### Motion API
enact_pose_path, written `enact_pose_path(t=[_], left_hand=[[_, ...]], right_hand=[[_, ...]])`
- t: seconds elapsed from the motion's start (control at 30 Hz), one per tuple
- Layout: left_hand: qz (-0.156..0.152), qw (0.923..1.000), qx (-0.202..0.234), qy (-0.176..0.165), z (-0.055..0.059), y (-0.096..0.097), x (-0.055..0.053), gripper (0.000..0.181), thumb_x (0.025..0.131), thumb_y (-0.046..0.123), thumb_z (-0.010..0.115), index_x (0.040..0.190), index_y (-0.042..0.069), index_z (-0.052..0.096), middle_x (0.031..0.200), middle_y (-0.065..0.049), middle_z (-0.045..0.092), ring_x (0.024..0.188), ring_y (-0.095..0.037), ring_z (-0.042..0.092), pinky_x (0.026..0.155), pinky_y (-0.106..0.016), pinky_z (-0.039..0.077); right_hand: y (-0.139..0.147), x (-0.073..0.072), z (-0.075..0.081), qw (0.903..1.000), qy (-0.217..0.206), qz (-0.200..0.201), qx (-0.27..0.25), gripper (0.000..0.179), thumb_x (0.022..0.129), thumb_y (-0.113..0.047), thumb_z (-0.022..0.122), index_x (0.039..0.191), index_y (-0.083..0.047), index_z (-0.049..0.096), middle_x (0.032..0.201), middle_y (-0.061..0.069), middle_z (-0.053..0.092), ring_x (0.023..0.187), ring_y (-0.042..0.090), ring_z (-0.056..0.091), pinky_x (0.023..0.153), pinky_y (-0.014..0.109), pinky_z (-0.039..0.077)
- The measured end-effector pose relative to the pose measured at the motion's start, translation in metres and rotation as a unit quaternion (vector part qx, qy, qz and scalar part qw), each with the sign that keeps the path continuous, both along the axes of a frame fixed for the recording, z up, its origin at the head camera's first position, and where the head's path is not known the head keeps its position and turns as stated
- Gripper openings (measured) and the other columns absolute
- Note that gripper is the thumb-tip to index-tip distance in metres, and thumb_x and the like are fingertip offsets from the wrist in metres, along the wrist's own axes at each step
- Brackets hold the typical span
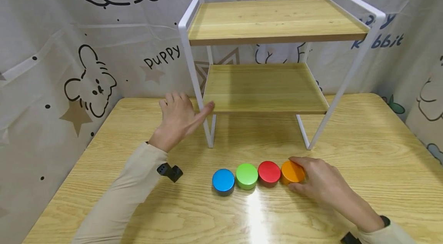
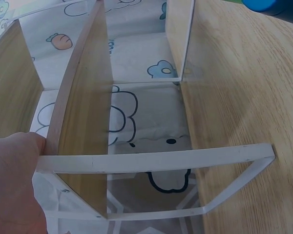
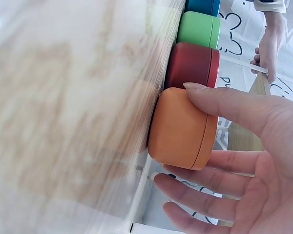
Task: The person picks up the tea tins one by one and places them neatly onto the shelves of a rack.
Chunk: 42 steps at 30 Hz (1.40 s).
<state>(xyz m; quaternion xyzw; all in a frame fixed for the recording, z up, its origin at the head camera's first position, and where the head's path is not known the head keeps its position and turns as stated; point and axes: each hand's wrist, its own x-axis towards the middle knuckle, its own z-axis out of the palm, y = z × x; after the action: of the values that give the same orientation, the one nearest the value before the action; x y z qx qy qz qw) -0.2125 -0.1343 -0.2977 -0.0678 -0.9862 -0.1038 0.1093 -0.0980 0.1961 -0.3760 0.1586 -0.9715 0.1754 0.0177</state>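
Thumb and fingers of my right hand (image 1: 322, 180) hold the sides of an orange round tin (image 1: 292, 172), which sits on the table at the right end of a row. In the right wrist view, the thumb (image 3: 224, 105) lies on one side of it and fingertips are at the other. Left of it stand a red tin (image 1: 269, 173), a green tin (image 1: 247, 176) and a blue tin (image 1: 223, 181). My left hand (image 1: 178, 121) is at the left post of a two-tier shelf (image 1: 264, 88), its thumb extended across the post to the lower board's front corner.
The shelf's white metal frame (image 1: 340, 94) stands on the wooden table (image 1: 194, 213) behind the tins. Its upper board (image 1: 273, 19) overhangs the lower one in the head view. A printed cloth (image 1: 138, 40) hangs behind and at the sides.
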Motion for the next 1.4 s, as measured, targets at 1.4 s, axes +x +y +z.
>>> enact_pose_path(t=[1.4], left_hand=[[0.009, 0.9998, -0.018, -0.005, 0.003, 0.001, 0.001, 0.074, 0.089, 0.072, 0.033, 0.083, -0.001, 0.043, 0.083, -0.015, 0.036, 0.08, -0.033, 0.033, 0.072, -0.044, 0.025]], right_hand=[[-0.005, -0.013, 0.028, 0.9894, 0.141, 0.01, -0.032, 0.056, 0.07, -0.027, 0.084, 0.115, 0.001, 0.067, 0.105, 0.018, 0.068, 0.087, 0.035, 0.066, 0.061, 0.046, 0.053]])
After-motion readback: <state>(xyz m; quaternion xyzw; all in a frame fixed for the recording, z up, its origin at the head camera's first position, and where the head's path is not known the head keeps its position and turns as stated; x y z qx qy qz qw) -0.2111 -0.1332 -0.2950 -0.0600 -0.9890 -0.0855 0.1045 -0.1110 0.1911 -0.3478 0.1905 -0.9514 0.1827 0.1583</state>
